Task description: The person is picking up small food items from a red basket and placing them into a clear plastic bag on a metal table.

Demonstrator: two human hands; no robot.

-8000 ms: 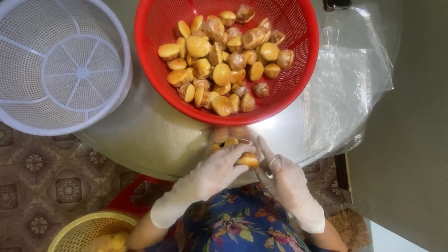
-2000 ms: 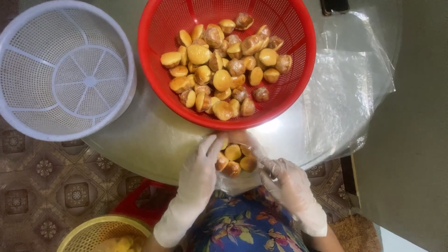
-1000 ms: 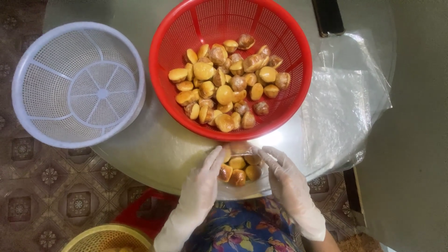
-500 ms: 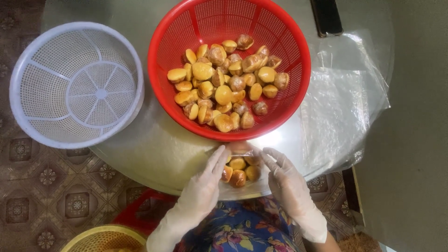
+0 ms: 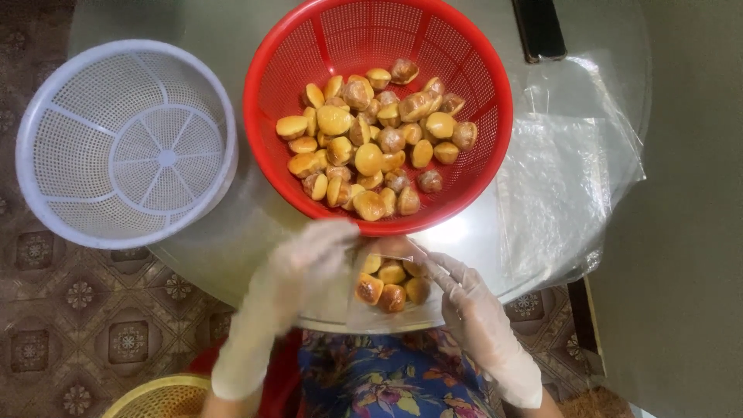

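— What are the hands doing?
— Both wear thin gloves. The left hand (image 5: 309,267) and the right hand (image 5: 464,298) pinch the sides of a clear bag (image 5: 387,298) at the near edge of the round table (image 5: 232,232).
— What is in the bag?
— A few golden buns (image 5: 391,282).
— And behind it?
— A red basket (image 5: 271,116) with many more buns. A white basket (image 5: 46,116) sits to its left.
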